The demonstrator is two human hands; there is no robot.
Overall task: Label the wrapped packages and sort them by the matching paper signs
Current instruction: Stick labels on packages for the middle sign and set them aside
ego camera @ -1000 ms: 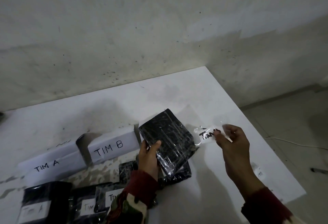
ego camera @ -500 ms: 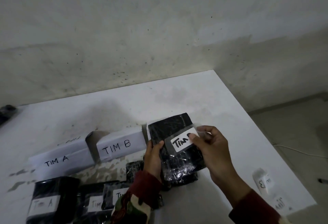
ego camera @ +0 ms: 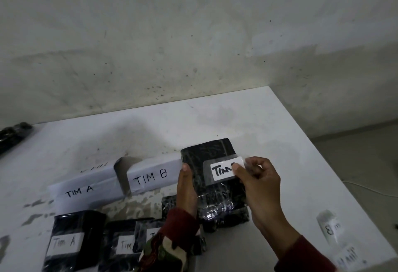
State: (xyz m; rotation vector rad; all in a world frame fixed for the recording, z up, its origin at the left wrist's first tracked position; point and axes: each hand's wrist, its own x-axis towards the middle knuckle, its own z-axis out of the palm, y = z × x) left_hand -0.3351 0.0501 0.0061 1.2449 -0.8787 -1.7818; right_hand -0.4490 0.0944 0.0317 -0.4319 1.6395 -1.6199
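Note:
My left hand (ego camera: 187, 187) grips the left edge of a black plastic-wrapped package (ego camera: 212, 155) held upright above the table. A white label (ego camera: 221, 171) reading "TIM" on clear tape lies on the package's face. My right hand (ego camera: 261, 187) pinches the label's right end, covering its last letter. Folded paper signs "TIM A" (ego camera: 79, 191) and "TIM B" (ego camera: 150, 177) stand side by side on the table. A labelled "TIM A" package (ego camera: 73, 241) lies in front of the "TIM A" sign.
More wrapped packages (ego camera: 125, 246) with labels lie at the near edge by my left sleeve. Spare labels (ego camera: 329, 226) stick at the white table's (ego camera: 269, 125) right corner. A dark object (ego camera: 13, 135) sits far left. The wall stands close behind; floor is to the right.
My right hand brought the label from the air at the right onto the package's face and now holds its right end there. The package was turned upright.

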